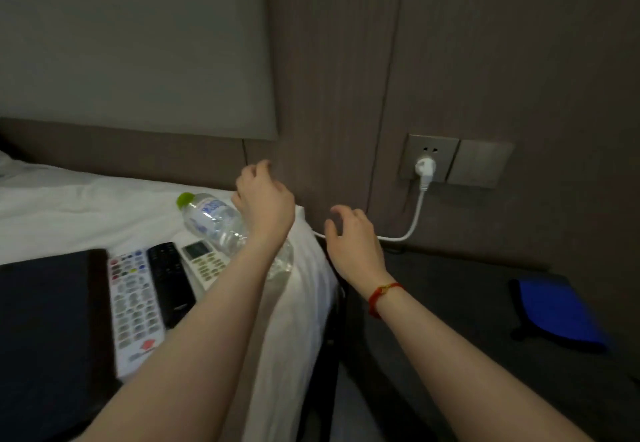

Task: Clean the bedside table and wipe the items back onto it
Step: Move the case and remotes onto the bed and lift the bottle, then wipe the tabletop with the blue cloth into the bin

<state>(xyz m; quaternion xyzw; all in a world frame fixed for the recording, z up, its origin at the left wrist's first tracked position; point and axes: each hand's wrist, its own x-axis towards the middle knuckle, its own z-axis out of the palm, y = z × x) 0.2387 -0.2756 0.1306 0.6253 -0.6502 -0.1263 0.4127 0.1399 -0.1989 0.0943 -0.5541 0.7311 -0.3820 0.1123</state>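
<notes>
Table cleared, judging by the bottle [216, 221] and three remotes [135, 303] lying on the bed [86, 206]; wiping the dark bedside table [450, 303] likely next, needing the blue cloth [561, 313] fetched. Left hand [265, 199] over the bottle, right hand [353, 244] beside the white cord [412, 223], both loose-fingered and empty. Cloth at four o'clock from the right hand, well apart.

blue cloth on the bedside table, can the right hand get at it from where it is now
Probably yes. The blue cloth lies in the open on the dark bedside table, with nothing on or around it. The right hand is empty, fingers spread, hovering by the white cable, so a sweep to its right looks unobstructed.
</notes>
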